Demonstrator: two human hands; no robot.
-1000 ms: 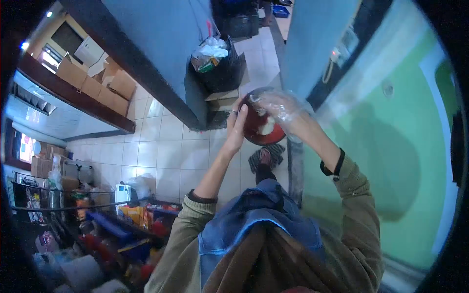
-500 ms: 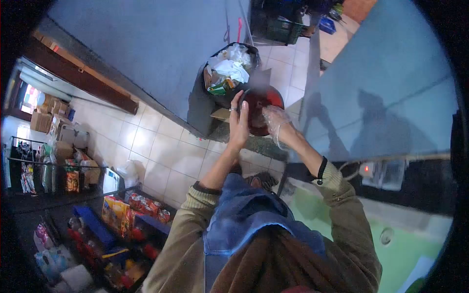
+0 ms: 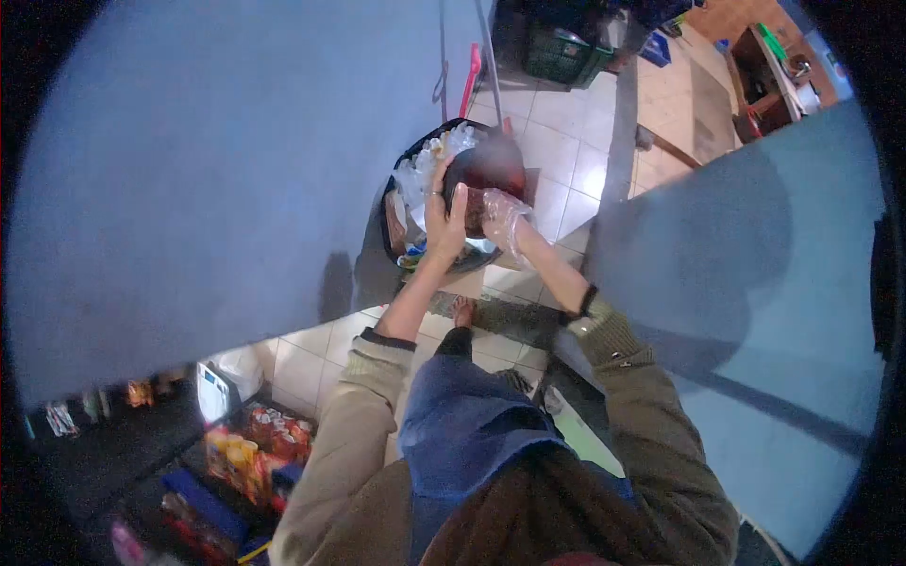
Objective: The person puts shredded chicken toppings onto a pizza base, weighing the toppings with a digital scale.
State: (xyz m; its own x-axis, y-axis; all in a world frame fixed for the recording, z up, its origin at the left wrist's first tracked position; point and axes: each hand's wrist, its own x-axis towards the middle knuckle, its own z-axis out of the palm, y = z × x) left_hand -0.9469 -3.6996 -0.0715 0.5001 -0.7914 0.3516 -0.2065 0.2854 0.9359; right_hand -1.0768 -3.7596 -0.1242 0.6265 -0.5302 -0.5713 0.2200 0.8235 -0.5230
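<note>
My left hand (image 3: 447, 222) grips the side of a dark round bowl (image 3: 491, 168) with a reddish inside, thumb along its near edge. The bowl is tilted above a black-lined bin (image 3: 389, 231) filled with crumpled plastic and wrappers. A clear plastic glove covers my right hand (image 3: 505, 219). It is at the bowl's near right part, its fingers bent towards the inside. The fingertips and whatever they touch are not clear, and a pale haze blurs the bowl's far part.
A grey-blue wall (image 3: 236, 189) stands left of the bin, and a blue-grey panel (image 3: 717, 255) on the right. A red-handled tool (image 3: 470, 80) leans behind the bin. Further back is a green crate (image 3: 563, 61). Packaged goods (image 3: 250, 453) fill a rack at lower left.
I have stepped or leaned forward, and the bowl is now over the bin's opening rather than beside it. Both hands stay at the bowl, which appears more tilted.
</note>
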